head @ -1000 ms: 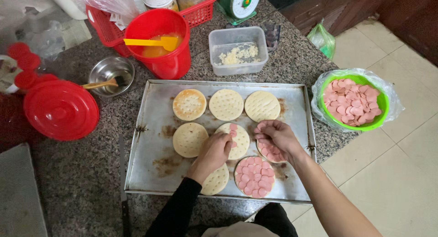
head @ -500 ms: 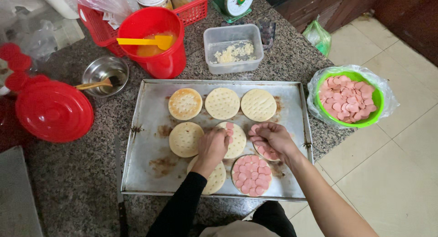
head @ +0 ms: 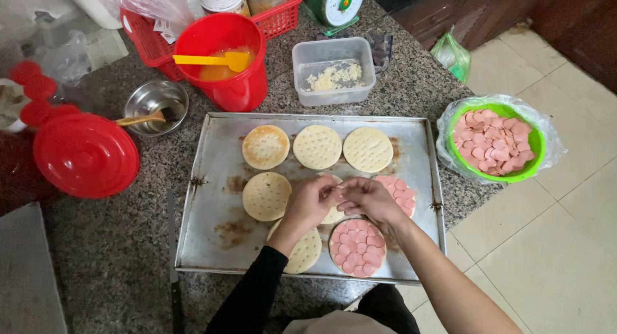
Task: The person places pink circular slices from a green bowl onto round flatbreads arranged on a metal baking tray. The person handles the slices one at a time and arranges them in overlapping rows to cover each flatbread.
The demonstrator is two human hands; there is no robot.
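Observation:
A metal baking tray (head: pixel 212 225) on a granite counter holds several round dough bases. Three plain ones (head: pixel 317 146) form the far row, and another plain one (head: pixel 266 195) lies at middle left. Two bases are covered in pink sausage slices: one near front (head: pixel 355 246), one at right (head: pixel 402 191). My left hand (head: pixel 310 204) and my right hand (head: pixel 368 199) meet fingertip to fingertip over the middle base, which they mostly hide. Whether they pinch sausage slices is unclear. A plain base (head: pixel 304 252) lies under my left wrist.
A green bowl (head: pixel 493 142) of sausage slices in a plastic bag sits right of the tray. Behind it stand a clear tub of shredded cheese (head: pixel 334 74), a red bucket of orange sauce with a yellow spoon (head: pixel 222 61), a steel bowl (head: pixel 154 103) and a red lid (head: pixel 85 155).
Both hands drew together over the middle base, and the right hand came off the right-hand sausage-covered base, which now shows. The camera moved slightly.

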